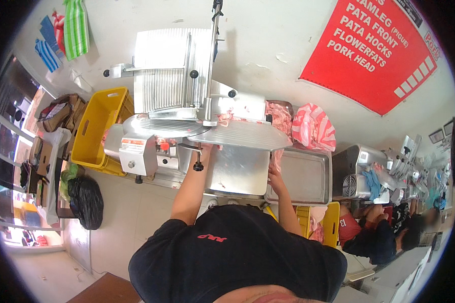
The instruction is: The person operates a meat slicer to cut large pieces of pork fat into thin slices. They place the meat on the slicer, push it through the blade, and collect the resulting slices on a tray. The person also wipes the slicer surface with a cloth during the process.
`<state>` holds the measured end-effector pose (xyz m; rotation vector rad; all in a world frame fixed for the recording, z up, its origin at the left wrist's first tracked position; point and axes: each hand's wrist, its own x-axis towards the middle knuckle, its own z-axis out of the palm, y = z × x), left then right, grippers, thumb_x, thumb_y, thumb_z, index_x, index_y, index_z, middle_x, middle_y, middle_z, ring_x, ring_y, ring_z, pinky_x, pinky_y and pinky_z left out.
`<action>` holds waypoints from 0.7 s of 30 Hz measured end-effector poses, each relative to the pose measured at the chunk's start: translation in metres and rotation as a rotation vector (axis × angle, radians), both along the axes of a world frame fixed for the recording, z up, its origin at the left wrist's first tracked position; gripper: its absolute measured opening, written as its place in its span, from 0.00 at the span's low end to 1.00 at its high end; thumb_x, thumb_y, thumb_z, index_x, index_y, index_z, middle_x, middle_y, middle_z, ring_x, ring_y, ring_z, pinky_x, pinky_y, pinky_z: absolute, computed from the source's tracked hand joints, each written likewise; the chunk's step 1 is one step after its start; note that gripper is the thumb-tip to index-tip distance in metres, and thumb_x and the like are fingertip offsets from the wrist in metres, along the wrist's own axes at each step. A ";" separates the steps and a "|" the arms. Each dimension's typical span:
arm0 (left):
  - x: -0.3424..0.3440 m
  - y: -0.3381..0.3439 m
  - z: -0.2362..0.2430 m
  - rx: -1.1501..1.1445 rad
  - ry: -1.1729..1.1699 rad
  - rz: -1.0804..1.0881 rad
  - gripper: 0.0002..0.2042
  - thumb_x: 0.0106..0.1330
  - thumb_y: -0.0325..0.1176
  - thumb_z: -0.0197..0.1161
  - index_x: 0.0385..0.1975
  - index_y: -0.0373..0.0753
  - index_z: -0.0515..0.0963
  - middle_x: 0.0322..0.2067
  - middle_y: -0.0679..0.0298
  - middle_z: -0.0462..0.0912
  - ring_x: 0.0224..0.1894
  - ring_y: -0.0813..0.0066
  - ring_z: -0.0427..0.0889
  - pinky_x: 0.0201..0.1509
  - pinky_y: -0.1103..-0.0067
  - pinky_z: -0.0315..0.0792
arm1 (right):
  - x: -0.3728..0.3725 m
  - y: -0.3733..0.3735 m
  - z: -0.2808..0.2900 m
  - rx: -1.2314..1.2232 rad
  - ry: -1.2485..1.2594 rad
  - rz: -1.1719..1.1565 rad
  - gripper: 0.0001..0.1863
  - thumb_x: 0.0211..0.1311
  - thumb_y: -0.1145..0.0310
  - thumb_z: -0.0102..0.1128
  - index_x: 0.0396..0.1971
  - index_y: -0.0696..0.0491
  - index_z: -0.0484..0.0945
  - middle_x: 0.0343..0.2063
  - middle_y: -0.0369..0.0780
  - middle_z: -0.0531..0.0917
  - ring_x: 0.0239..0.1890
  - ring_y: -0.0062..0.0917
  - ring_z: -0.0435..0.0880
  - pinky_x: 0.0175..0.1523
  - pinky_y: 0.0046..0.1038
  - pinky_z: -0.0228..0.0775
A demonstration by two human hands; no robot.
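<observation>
A steel meat slicer (167,70) stands against the wall, with a flat ridged plate (245,136) and a plain steel panel (237,169) below it. My left hand (205,149) reaches under the plate behind a knobbed rod, its fingers hidden. My right hand (275,177) is at the panel's right side, fingers curled at the lower end of a hanging strip of pink meat (276,159); what they grip is unclear. A pile of meat (278,113) lies behind the plate, beside a red-and-white striped bag (312,129). A steel tray (323,177) sits right of my right hand.
A yellow crate (89,131) stands left of the slicer; another (332,224) with meat sits low right. A black bag (85,202) is at left. Steel machines (356,171) line the right wall, where people (369,237) are close by. A red poster (369,55) hangs above.
</observation>
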<state>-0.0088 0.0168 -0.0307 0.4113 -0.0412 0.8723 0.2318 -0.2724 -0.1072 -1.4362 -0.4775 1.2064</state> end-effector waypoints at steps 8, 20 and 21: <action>0.011 -0.018 -0.014 -0.092 0.080 0.079 0.14 0.69 0.32 0.58 0.53 0.40 0.73 0.47 0.62 0.79 0.43 0.67 0.79 0.40 0.66 0.79 | -0.002 0.004 -0.033 0.013 -0.428 -0.140 0.25 0.63 0.69 0.61 0.60 0.56 0.75 0.51 0.44 0.82 0.48 0.28 0.82 0.49 0.29 0.77; 0.034 -0.138 0.066 0.029 0.580 0.067 0.16 0.64 0.21 0.57 0.51 0.41 0.70 0.46 0.58 0.80 0.45 0.68 0.80 0.51 0.74 0.76 | -0.017 0.020 0.069 0.278 -0.501 -0.256 0.18 0.64 0.75 0.62 0.54 0.59 0.79 0.38 0.38 0.85 0.42 0.22 0.83 0.49 0.27 0.77; 0.041 -0.144 0.064 0.097 0.597 0.064 0.17 0.63 0.22 0.58 0.52 0.40 0.69 0.45 0.58 0.80 0.46 0.68 0.80 0.51 0.74 0.76 | -0.034 0.024 0.093 0.277 -0.338 -0.188 0.19 0.65 0.73 0.63 0.55 0.60 0.78 0.42 0.39 0.85 0.44 0.23 0.83 0.52 0.28 0.76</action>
